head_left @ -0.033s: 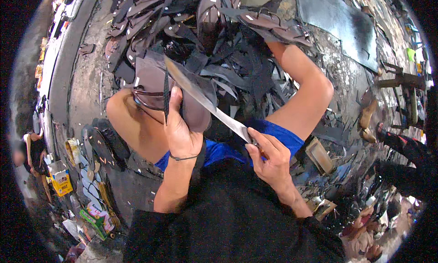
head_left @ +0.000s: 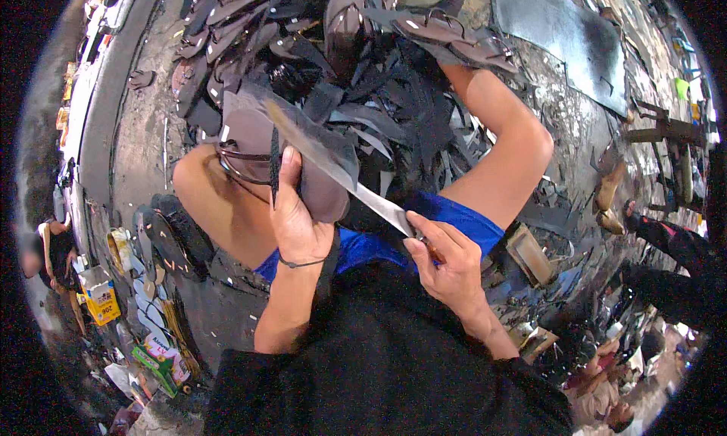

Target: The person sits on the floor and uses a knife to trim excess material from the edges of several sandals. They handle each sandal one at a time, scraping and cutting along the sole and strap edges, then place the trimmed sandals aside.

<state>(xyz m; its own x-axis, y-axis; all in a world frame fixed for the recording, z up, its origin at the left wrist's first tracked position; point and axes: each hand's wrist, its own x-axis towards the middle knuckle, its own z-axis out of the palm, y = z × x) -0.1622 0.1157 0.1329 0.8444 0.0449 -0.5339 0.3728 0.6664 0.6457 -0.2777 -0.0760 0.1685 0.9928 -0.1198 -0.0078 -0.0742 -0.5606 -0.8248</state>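
My left hand point(head_left: 301, 222) is closed round a brown sandal point(head_left: 246, 130) with dark straps, its thumb pressed on the upper face near the strap. Dark sole material point(head_left: 333, 144) sticks out past the sandal's right edge. In my right hand point(head_left: 448, 263) is a long knife point(head_left: 372, 203), gripped by its handle with the fingers along the base of the blade. The blade slants up and to the left, lying along the sandal's right side over the sole material. Whether the edge is cutting in cannot be made out.
Beyond my knees lies a heap of brown sandals point(head_left: 344, 27) and dark offcut strips point(head_left: 409, 103). A dark sheet point(head_left: 564, 38) is on the floor at far right. Black slippers point(head_left: 163, 235) and a yellow box point(head_left: 102, 301) stand left; a person point(head_left: 54, 254) is at the far left.
Both hands, the sandal and the knife have shifted very slightly to the left. The grips are the same.
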